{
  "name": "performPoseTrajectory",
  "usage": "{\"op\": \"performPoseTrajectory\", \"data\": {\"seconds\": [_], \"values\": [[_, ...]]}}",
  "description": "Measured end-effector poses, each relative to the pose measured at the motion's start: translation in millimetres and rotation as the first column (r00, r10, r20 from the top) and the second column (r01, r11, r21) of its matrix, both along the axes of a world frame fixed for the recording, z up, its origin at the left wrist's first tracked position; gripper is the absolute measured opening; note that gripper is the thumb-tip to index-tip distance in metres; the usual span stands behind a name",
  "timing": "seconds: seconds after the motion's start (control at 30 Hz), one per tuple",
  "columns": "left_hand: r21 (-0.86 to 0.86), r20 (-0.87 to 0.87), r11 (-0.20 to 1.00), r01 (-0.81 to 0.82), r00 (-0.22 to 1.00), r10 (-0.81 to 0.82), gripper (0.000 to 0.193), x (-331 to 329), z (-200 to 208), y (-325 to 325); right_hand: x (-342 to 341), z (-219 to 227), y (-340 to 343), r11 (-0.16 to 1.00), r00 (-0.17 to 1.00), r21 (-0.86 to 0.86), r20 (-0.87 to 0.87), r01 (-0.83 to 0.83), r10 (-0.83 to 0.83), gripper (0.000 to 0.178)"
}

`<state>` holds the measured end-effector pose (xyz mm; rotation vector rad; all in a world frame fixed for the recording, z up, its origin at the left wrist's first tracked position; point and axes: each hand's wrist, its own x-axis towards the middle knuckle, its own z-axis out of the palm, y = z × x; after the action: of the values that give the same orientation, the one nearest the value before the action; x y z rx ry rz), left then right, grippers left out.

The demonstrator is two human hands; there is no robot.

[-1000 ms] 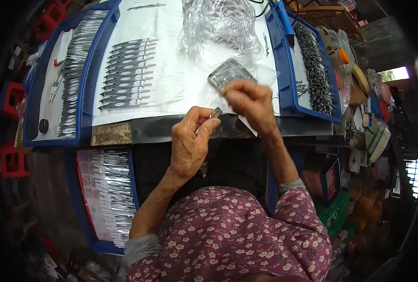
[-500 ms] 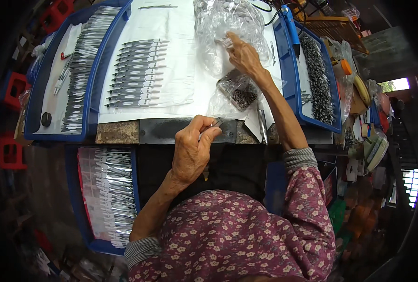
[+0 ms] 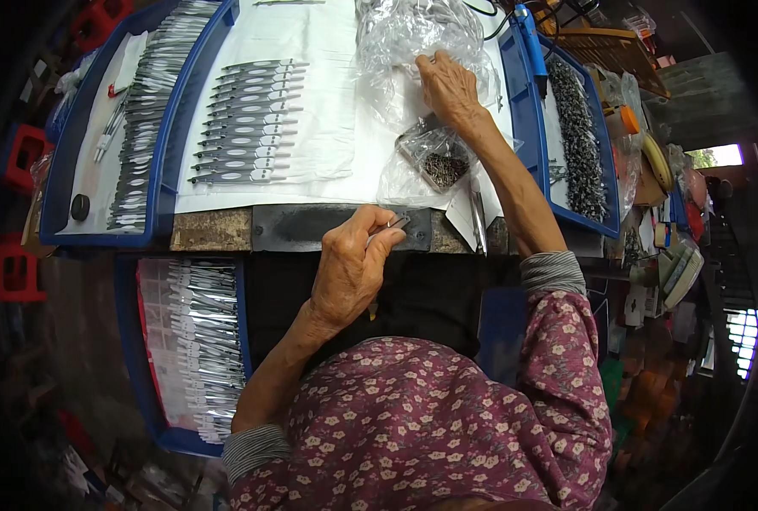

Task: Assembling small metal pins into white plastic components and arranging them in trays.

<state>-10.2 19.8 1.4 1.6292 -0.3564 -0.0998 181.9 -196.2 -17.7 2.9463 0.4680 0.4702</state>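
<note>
My left hand (image 3: 351, 264) is closed in a pinch at the bench's front edge. Between its thumb and forefinger sticks out a small, slim, dark piece (image 3: 401, 223); its kind is too small to tell. My right hand (image 3: 451, 92) rests at the near side of a crumpled clear plastic bag (image 3: 417, 30). Its fingers are bent down, and their tips are hidden, so what they grip does not show. Nearer me lies an opened bag of small dark metal parts (image 3: 445, 171). Beside it, a slim metal tool (image 3: 479, 217) reaches past the bench edge.
Grey pen-shaped pieces (image 3: 247, 122) lie in a row on white paper (image 3: 328, 128). A blue tray (image 3: 164, 153) of similar pieces stands left; another tray (image 3: 244, 324) sits below the bench. At right, a blue tray (image 3: 532, 153) holds small dark parts, with a blue-handled tool (image 3: 530, 43) across it.
My right hand has drawn slightly toward me and right, its fingers more bent over the plastic bag. My left hand keeps its pinch on the small piece. The view has shifted slightly.
</note>
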Motion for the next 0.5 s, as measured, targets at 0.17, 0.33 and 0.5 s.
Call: {"op": "performPoseTrajectory", "data": {"seconds": [0.17, 0.33, 0.5], "values": [[-0.002, -0.004, 1.0, 0.005, 1.0, -0.005, 0.01, -1.2, 1.5, 1.9, -8.5, 0.2, -3.8, 1.0, 0.999, -0.001, 0.046, -0.015, 0.015, 0.015], [-0.019, 0.021, 1.0, -0.02, 1.0, 0.02, 0.01, 0.8, 0.5, 5.0, -44.3, 34.6, 7.0, 0.934, 0.971, 0.321, -0.222, 0.158, -0.088, 0.021], [-0.025, 0.012, 0.998, -0.055, 0.998, 0.055, 0.009, 3.4, -3.7, 11.2, -99.2, 42.9, 32.5, 0.148, 0.859, 0.951, -0.309, 0.272, 0.408, 0.038]]}}
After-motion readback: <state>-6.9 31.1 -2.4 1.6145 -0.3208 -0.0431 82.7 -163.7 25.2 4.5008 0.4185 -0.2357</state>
